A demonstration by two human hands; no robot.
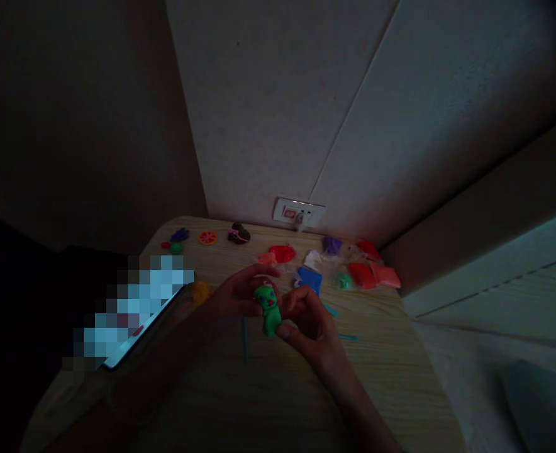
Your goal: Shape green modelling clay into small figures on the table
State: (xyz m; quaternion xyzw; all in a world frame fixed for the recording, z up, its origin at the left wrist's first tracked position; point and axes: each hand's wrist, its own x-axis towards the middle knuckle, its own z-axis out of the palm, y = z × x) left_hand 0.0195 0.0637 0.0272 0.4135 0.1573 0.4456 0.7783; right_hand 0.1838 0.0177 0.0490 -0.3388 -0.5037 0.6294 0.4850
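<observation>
A small green modelling-clay figure (272, 319) is held up above the table. Its rounded head has dark blue eye spots and a red dot, with something pink on top. My left hand (240, 294) is closed around the head end, thumb against its side. From the other side, my right hand (312, 324) pinches the lower body between thumb and curled fingers. Under the hands lies a thin teal stick tool (244, 341). Another teal tool (348, 338) lies to the right of my right hand.
A lit tablet (141, 330) stands at the left. Along the back are a purple clay piece (180, 234), an orange-and-red disc (207, 237) and a brown clay piece (238, 233). Red clay packets (363, 275) and a blue piece (310, 280) lie right. A wall socket (299, 213) is behind.
</observation>
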